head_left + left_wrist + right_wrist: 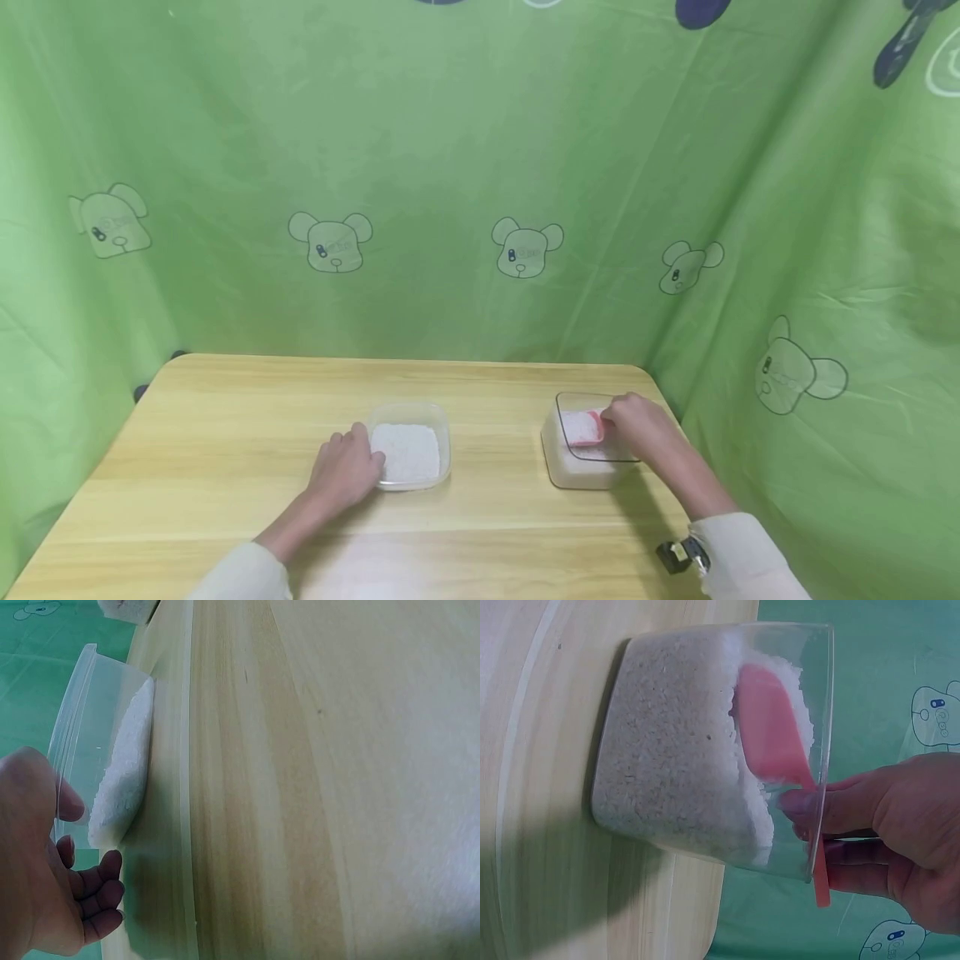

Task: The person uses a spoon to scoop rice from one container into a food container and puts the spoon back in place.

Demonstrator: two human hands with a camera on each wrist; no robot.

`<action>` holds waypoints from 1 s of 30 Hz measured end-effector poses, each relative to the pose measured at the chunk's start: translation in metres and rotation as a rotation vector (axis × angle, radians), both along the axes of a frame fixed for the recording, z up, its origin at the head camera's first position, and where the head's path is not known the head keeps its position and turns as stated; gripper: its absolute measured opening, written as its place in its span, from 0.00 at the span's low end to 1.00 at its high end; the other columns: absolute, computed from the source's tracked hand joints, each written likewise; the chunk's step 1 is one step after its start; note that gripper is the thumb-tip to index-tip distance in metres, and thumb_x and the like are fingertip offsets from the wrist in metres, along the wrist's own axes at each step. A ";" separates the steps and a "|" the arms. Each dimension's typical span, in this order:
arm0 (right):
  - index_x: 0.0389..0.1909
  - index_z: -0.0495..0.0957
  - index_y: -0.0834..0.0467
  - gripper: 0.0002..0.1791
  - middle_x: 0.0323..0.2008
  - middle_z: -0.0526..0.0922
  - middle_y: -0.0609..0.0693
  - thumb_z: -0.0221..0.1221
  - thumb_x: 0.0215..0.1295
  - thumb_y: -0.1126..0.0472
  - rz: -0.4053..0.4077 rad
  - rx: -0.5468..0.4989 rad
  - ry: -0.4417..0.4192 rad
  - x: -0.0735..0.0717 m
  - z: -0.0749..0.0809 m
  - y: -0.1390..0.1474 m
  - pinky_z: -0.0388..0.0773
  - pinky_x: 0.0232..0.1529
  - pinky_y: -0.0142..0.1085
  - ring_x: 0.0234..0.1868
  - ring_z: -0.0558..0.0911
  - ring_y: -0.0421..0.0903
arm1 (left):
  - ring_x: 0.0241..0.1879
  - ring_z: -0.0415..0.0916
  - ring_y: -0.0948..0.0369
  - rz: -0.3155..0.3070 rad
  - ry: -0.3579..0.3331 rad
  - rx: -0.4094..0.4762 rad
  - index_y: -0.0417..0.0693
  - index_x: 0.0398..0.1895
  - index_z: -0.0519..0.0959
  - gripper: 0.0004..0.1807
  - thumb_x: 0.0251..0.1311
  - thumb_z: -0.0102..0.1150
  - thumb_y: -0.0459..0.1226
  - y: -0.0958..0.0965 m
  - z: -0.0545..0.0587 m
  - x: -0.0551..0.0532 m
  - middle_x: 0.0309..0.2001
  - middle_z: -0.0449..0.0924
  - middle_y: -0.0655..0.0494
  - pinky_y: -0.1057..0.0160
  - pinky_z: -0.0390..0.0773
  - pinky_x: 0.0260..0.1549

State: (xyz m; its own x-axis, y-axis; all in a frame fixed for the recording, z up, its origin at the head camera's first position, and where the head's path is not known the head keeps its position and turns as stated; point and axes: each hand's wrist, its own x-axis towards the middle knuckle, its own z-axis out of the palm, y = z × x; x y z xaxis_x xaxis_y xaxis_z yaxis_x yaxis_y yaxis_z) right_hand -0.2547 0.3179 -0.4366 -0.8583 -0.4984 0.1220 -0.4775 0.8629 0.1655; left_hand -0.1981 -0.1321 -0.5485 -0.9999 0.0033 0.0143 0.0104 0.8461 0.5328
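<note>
My right hand (641, 425) pinches the handle of a pink scoop (769, 724) between thumb and fingers. Heaped with white rice, the scoop's bowl sits inside a tall clear rice bin (667, 742), just over the rice there. The handle crosses the bin's rim in the right wrist view. Farther left, a low translucent plastic container (446, 450) holds a shallower layer of rice (407, 452). My left hand (345, 467) grips its near-left wall at the rim, with the other fingers curled outside in the left wrist view.
Both containers stand on a light wooden table (495, 533), with bare wood between them. A green curtain (420, 150) printed with bear heads hangs behind and at both sides. A small black device (675, 557) shows at my right wrist.
</note>
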 end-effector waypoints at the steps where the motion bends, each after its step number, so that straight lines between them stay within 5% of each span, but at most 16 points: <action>1: 0.21 0.85 0.53 0.14 0.21 0.82 0.47 0.64 0.54 0.75 0.003 0.003 0.009 0.000 0.000 0.001 0.76 0.27 0.39 0.24 0.75 0.44 | 0.30 0.67 0.53 -0.001 0.000 0.002 0.40 0.38 0.72 0.14 0.64 0.53 0.44 0.000 0.000 0.000 0.27 0.71 0.51 0.56 0.67 0.32; 12: 0.20 0.85 0.53 0.12 0.22 0.77 0.48 0.69 0.54 0.73 0.041 -0.051 0.071 0.003 -0.001 0.009 0.74 0.27 0.36 0.24 0.74 0.43 | 0.29 0.67 0.54 -0.002 -0.001 0.010 0.40 0.37 0.71 0.13 0.64 0.54 0.43 0.000 0.001 0.001 0.26 0.71 0.51 0.58 0.65 0.31; 30: 0.32 0.91 0.59 0.08 0.24 0.81 0.50 0.75 0.49 0.70 -0.038 -0.170 -0.054 0.008 0.003 0.020 0.82 0.32 0.41 0.26 0.78 0.43 | 0.28 0.66 0.54 0.002 -0.011 0.036 0.42 0.35 0.70 0.12 0.64 0.54 0.43 0.000 0.002 0.002 0.25 0.70 0.52 0.59 0.63 0.28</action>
